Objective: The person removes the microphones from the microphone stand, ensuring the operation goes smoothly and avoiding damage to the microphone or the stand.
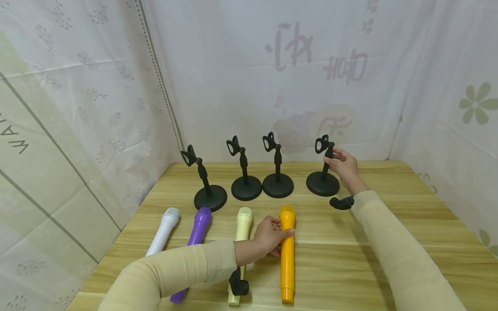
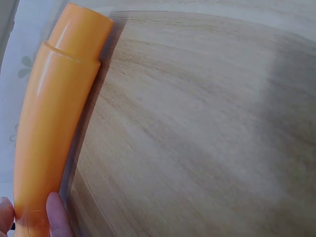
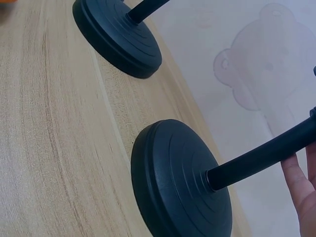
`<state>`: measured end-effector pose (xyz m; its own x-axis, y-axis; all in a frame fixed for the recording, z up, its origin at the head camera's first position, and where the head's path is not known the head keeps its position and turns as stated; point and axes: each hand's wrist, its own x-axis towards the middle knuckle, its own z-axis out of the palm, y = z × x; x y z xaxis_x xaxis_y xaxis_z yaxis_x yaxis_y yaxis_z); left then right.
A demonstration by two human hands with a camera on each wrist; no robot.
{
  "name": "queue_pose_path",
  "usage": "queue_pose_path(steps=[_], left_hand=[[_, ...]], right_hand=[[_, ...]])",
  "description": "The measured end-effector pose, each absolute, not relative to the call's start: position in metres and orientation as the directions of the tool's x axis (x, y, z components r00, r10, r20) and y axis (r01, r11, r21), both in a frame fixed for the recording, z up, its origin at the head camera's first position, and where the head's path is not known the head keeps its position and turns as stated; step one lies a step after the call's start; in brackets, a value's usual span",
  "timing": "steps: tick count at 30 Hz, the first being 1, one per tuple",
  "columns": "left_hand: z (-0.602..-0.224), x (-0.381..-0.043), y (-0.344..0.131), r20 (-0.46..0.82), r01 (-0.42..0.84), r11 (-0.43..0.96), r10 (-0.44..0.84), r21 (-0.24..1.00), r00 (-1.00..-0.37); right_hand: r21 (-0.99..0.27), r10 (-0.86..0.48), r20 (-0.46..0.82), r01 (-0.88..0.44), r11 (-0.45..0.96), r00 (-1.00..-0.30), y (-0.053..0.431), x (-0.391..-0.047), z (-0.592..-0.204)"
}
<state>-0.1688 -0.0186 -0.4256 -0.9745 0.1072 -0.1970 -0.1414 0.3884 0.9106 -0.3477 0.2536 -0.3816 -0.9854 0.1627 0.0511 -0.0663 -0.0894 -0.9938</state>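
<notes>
An orange microphone lies on the wooden table, its head toward the back. My left hand pinches it just below the head; fingertips lie on both sides of it in the left wrist view. At the back right, my right hand holds the upper stem of a black microphone stand with thumb and fingers. In the right wrist view, the round base of that stand is tilted by the camera angle, and whether it touches the table is unclear. The stand's clip bears no microphone.
Three more black stands, left, middle and right, stand along the back. White, purple and pale yellow microphones lie in front, partly behind my left arm. Printed cloth hangs behind the table.
</notes>
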Motion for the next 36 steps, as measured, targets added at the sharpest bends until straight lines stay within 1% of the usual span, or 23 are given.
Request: queue_pose_path(steps=[7, 19, 31, 36], left_hand=[[-0.426, -0.17, -0.022, -0.195, -0.142, 0.355, 0.119, 0.924, -0.974], [-0.415, -0.172, -0.029, -0.199, -0.149, 0.327, 0.125, 0.933, -0.972], [-0.399, -0.174, -0.035, -0.186, -0.148, 0.249, 0.138, 0.957, -0.973], [-0.389, -0.178, -0.042, -0.175, -0.14, 0.219, 0.149, 0.966, -0.973]], right_hand=[[-0.994, 0.175, 0.075, -0.089, -0.071, -0.982, 0.251, -0.345, -0.38], [-0.994, 0.133, 0.089, -0.097, -0.054, -0.987, 0.254, -0.339, -0.378], [-0.995, 0.121, 0.092, -0.089, 0.036, -0.988, 0.257, -0.322, -0.372], [-0.996, 0.107, 0.072, -0.066, 0.057, -0.992, 0.257, -0.313, -0.37]])
